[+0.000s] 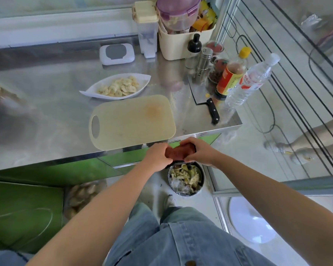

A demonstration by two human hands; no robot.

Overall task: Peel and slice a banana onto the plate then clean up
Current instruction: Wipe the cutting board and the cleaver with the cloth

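Over a floor bin (186, 194) of banana peels (186, 174), left hand (158, 157) and right hand (197, 153) both grip a reddish cloth (178, 153); banana slices (117, 87) fill the plate (142, 78) just beyond the cutting board (131, 121).

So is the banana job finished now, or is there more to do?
Slicing looks done: banana slices fill the white plate, and peel scraps lie in the bin on the floor. In hand: the left hand and right hand both grip a reddish cloth above the bin. Left, probably: the cutting board and knife on the counter are not yet put away.
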